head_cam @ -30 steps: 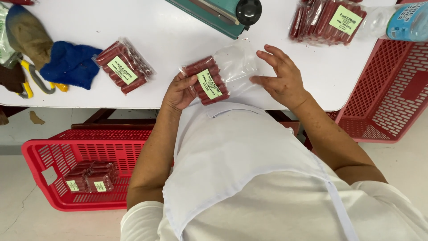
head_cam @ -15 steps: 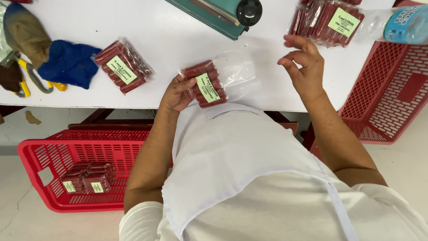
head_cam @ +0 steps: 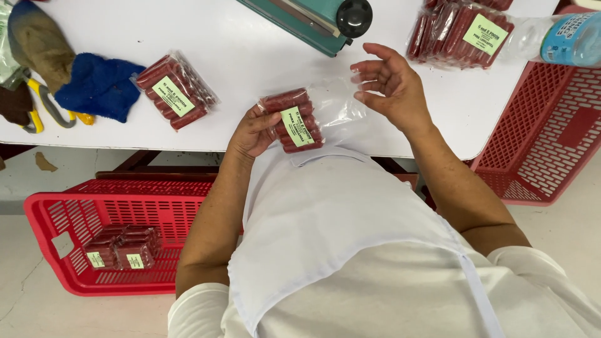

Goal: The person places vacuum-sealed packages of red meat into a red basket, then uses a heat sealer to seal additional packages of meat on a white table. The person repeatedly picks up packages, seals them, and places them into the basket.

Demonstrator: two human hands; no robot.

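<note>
My left hand (head_cam: 252,131) grips the left end of a clear plastic bag of red sausages (head_cam: 295,120) with a pale green label, lying at the near edge of the white table (head_cam: 250,56). The bag's loose clear end points right. My right hand (head_cam: 391,84) hovers just right of that loose end, fingers spread, holding nothing. A second labelled sausage pack (head_cam: 176,91) lies on the table to the left. A pile of more such packs (head_cam: 463,31) sits at the far right.
A teal heat sealer (head_cam: 313,19) with a black knob stands at the table's back. A blue cloth (head_cam: 97,84), yellow-handled scissors (head_cam: 47,103) and gloves lie at left. One red basket (head_cam: 69,213) on the floor holds packs; another red basket (head_cam: 551,138) is at right, a plastic bottle (head_cam: 563,37) above it.
My right hand let go of the bag's open end, swung out towards the pile at the far right, then came back near the bag. The left hand kept its grip.
</note>
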